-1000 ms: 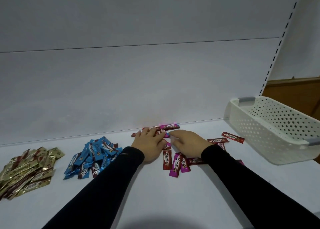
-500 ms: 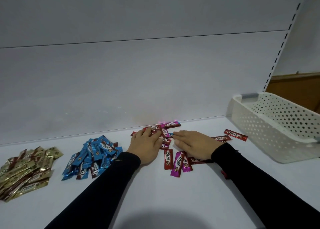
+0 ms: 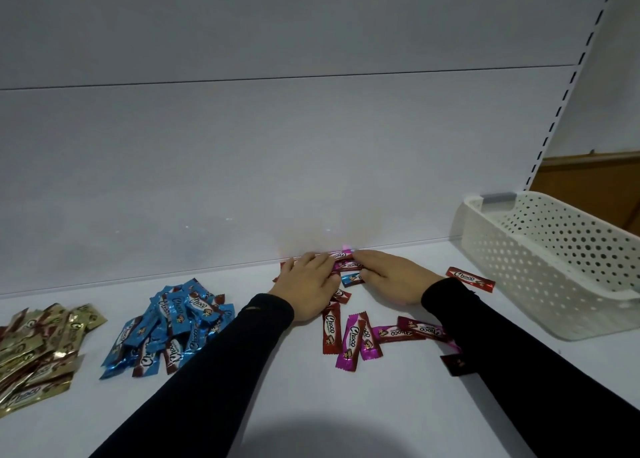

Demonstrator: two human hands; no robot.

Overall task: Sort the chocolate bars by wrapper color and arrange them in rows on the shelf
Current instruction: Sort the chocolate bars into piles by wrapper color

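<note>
Chocolate bars lie on a white shelf (image 3: 311, 405). A gold pile (image 3: 38, 350) sits at the far left and a blue pile (image 3: 173, 326) beside it. Mixed red and pink bars (image 3: 349, 336) are scattered in the middle, with one small blue bar (image 3: 350, 279) among them. My left hand (image 3: 308, 286) and my right hand (image 3: 391, 276) lie palm down on bars by the back wall, fingertips almost meeting over pink bars (image 3: 346, 262). What lies under the palms is hidden. A single red bar (image 3: 470, 279) lies right of my right wrist.
A white perforated basket (image 3: 554, 270) stands tilted at the right end of the shelf. The shelf's grey back panel (image 3: 277, 163) rises right behind the hands. A slotted upright (image 3: 561, 111) and a wooden surface (image 3: 595, 184) are at the far right.
Both hands have slid a little farther back toward the wall over the red and pink bars. The view has shifted slightly. The piles have not moved.
</note>
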